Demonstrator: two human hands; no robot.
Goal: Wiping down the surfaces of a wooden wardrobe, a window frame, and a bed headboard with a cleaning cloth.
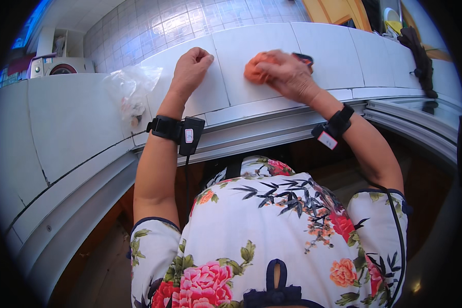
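My right hand (288,75) presses a bunched orange cloth (257,73) against the white tiled countertop (242,36). A small black-and-orange item (304,58) pokes out from behind that hand; what it is cannot be made out. My left hand (192,69) rests over the counter with its fingers curled in and the thumb against them, and nothing shows in it. To its left lies a crumpled clear plastic bag (134,82) with small brownish contents, hard to identify. Both wrists wear black strapped devices.
Metal rails (254,129) run along the counter's front edge, near my body. A dark fabric item (417,57) hangs over the counter at the right. Past the counter at the left stands a white washing machine (46,68); a yellow cloth (393,27) is at the far right.
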